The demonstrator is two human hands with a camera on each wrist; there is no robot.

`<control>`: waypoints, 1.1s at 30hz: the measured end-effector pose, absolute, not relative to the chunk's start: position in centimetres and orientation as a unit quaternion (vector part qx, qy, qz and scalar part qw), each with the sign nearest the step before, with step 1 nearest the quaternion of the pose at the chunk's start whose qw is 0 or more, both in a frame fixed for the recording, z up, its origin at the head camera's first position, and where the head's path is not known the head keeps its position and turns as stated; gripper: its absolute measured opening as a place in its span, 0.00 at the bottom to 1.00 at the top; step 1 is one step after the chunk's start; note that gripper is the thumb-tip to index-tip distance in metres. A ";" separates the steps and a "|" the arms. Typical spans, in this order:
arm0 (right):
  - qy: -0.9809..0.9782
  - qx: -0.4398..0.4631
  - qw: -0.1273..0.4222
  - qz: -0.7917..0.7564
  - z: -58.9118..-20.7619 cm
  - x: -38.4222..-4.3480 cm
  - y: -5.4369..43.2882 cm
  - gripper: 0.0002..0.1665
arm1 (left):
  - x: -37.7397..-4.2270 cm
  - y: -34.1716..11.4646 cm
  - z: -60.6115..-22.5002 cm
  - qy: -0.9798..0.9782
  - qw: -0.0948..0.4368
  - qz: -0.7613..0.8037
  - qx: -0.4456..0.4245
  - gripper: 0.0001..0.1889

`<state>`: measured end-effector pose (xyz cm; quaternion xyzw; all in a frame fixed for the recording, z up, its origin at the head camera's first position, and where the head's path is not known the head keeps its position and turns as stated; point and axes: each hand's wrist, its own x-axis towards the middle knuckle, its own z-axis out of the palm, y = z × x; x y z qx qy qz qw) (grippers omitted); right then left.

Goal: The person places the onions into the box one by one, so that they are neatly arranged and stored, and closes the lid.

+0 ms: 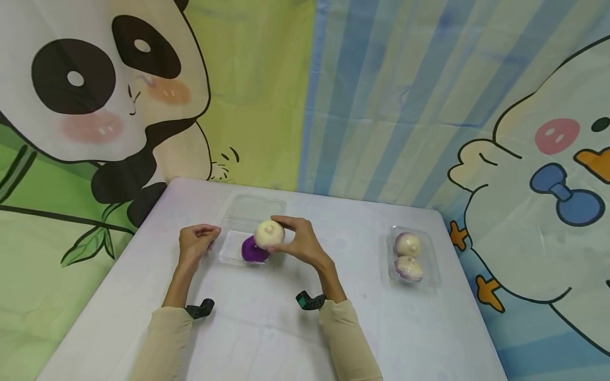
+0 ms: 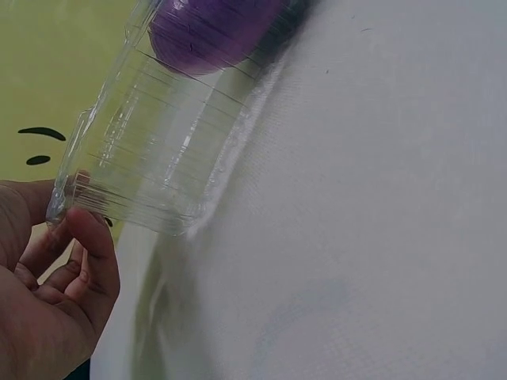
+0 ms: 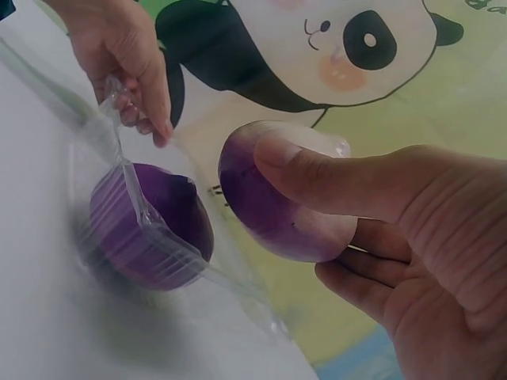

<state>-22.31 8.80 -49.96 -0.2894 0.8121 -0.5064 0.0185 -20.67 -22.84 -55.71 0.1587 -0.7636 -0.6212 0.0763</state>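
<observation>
My right hand (image 1: 303, 243) grips a round white-and-purple vegetable (image 1: 269, 234), onion or turnip in shape, with thumb and fingers on opposite sides. It is held above a clear plastic box (image 1: 231, 251), whose lid (image 1: 254, 205) lies folded back. Inside the box sits a dark purple round fruit or vegetable (image 3: 150, 237), partly hidden by the held one in the head view. At the box's left, my left hand (image 1: 194, 244) pinches the rim between thumb and fingers, plainest in the left wrist view (image 2: 63, 277).
On the right of the white table (image 1: 343, 317) stands a second clear plastic box (image 1: 430, 264) with two white-and-purple vegetables (image 1: 407, 245) in it. Cloth backdrops with a panda (image 1: 90, 132) and a bird (image 1: 524, 222) hang behind and beside the table.
</observation>
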 end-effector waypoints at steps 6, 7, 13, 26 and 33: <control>0.806 -0.294 0.026 -0.513 -49.9 -22.4 8.0 0.46 | -20.7 -22.9 -55.8 -0.763 0.075 -0.622 0.161 0.14; 0.805 -0.294 0.028 -0.514 -49.9 -22.4 7.9 0.46 | -20.7 -22.9 -55.8 -0.762 0.075 -0.622 0.161 0.14; 0.803 -0.294 0.037 -0.516 -49.8 -22.5 7.2 0.45 | -20.6 -23.0 -55.7 -0.763 0.074 -0.621 0.163 0.14; 0.795 -0.300 0.039 -0.526 -49.8 -22.9 5.8 0.46 | -20.9 -22.6 -55.8 -0.757 0.072 -0.628 0.167 0.14; 0.791 -0.307 0.047 -0.528 -49.8 -23.2 4.7 0.46 | -20.7 -22.7 -55.7 -0.757 0.074 -0.627 0.167 0.15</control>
